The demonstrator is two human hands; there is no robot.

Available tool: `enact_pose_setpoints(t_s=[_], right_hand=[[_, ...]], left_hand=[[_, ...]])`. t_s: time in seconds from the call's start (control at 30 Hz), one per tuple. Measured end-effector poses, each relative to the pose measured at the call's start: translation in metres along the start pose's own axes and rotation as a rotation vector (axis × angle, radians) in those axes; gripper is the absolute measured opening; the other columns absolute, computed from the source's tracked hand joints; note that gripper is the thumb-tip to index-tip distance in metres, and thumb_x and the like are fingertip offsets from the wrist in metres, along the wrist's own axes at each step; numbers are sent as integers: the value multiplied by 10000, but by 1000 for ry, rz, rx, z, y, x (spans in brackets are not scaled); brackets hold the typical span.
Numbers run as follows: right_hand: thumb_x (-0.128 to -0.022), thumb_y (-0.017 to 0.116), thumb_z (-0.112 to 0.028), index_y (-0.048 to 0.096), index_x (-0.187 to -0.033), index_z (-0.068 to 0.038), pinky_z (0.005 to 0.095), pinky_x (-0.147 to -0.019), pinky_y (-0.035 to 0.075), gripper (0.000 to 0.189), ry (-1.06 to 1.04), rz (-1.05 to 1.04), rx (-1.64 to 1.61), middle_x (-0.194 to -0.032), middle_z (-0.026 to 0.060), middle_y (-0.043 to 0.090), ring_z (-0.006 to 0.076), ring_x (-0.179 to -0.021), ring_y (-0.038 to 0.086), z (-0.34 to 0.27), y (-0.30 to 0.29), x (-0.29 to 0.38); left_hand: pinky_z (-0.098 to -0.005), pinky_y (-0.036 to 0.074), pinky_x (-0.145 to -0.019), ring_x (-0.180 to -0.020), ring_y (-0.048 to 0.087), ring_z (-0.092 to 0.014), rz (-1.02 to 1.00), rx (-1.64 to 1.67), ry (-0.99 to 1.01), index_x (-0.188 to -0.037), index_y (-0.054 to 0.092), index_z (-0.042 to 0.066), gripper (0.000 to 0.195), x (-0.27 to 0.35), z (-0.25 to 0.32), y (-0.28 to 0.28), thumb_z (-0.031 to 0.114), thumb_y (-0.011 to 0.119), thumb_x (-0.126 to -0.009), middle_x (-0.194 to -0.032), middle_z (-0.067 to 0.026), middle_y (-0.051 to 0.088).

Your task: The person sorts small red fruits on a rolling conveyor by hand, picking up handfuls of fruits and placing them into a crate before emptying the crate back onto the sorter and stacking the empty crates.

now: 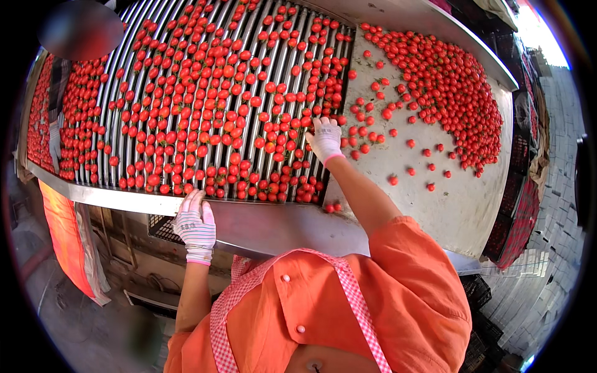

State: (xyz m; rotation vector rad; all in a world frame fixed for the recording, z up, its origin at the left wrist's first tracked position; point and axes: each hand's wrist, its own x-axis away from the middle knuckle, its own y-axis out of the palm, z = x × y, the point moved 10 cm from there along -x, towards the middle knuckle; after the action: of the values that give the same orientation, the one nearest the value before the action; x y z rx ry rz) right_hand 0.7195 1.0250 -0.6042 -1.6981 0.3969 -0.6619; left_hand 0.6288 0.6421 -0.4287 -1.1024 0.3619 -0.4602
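Small red tomatoes lie spread over a bed of metal rollers, many with green calyxes. My right hand, in a white knit glove with a pink cuff, reaches to the rollers' right end. Its fingertips touch or nearly touch tomatoes there; whether one is held is hidden under the fingers. My left hand, in a striped white and pink glove, rests its fingers over the metal side rail. The thumb stands apart, and a few tomatoes lie just beyond the fingertips.
Right of the rollers, a metal tray bears a large tomato heap and scattered tomatoes. A co-worker's gloved hand reaches over the rollers' far left. Black plastic crates stand beyond the tray. An orange sheet hangs below the rail.
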Motion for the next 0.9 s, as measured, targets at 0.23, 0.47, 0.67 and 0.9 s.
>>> enact_pose_setpoints(t_s=[0.23, 0.47, 0.67, 0.9], right_hand=[[-858, 655, -421, 667, -1049, -105, 450, -831, 510, 369, 18, -101, 125, -1063, 75, 692, 269, -985, 656, 2, 1, -16], [-717, 767, -260, 650, -1145, -82, 423, -920, 481, 478, -426, -291, -650, -1048, 122, 681, 294, -1074, 616, -132, -71, 90], [-732, 770, -260, 499, -1349, -82, 544, -1089, 342, 697, -273, 205, -445, -1414, 206, 448, 404, -1299, 428, -75, -47, 93], [-862, 642, -342, 438, -1445, -70, 587, -1138, 242, 675, -175, 400, -124, -1539, 151, 365, 459, -1422, 277, 16, -9, -15]], left_hand=[[-422, 473, -1006, -1120, 625, -316, -79, 137, -48, -1160, 676, 30, 289, -7, -3, 23, 143, 617, -901, -1176, -161, 673], [-397, 555, -861, -981, 642, -241, -543, 1677, -1126, -1239, 612, 84, 416, 9, 37, 183, 373, 635, -942, -1202, -120, 635], [-252, 534, -726, -962, 664, -164, -604, 1791, -1237, -1156, 688, 124, 310, 4, 18, 208, 347, 633, -947, -1121, -35, 719], [-277, 544, -768, -1028, 653, -215, -440, 1888, -1169, -1185, 646, 83, 328, -9, -33, 142, 309, 646, -948, -1181, -87, 677]])
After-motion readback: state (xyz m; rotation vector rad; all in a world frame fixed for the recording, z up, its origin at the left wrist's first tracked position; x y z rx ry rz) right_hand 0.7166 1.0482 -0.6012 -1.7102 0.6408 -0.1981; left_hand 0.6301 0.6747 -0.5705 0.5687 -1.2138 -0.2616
